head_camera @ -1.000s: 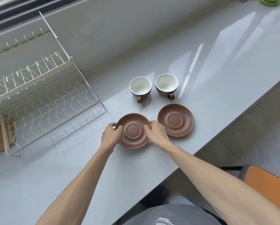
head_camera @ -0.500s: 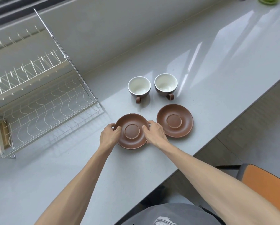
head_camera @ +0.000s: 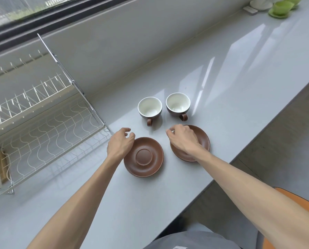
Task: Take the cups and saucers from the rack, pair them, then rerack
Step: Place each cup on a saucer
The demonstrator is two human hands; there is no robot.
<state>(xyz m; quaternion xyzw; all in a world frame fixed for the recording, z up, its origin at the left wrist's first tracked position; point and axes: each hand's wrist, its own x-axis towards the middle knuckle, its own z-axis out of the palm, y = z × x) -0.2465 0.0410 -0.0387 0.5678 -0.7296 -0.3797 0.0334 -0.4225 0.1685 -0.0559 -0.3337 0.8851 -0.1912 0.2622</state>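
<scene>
Two brown saucers lie on the grey counter: the left saucer point(head_camera: 143, 157) and the right saucer point(head_camera: 202, 139), which my right forearm partly covers. Behind them stand two brown cups with white insides, the left cup point(head_camera: 150, 109) and the right cup point(head_camera: 178, 104), handles toward me. My left hand point(head_camera: 120, 143) hovers at the left saucer's far-left rim, fingers loosely curled, holding nothing. Over the right saucer's left part hangs my right hand point(head_camera: 183, 139), fingers loosely bent and empty. The white wire dish rack point(head_camera: 42, 126) at left holds no crockery.
The counter's front edge point(head_camera: 239, 157) runs diagonally at right, with floor below. An orange chair seat point(head_camera: 297, 203) shows at bottom right. Green dishes point(head_camera: 281, 8) sit far back right. A wall and window ledge run behind the cups.
Both hands have let go of the left saucer. The left hand shifted up past its rim, and the right hand moved right over the other saucer. The camera tilted up.
</scene>
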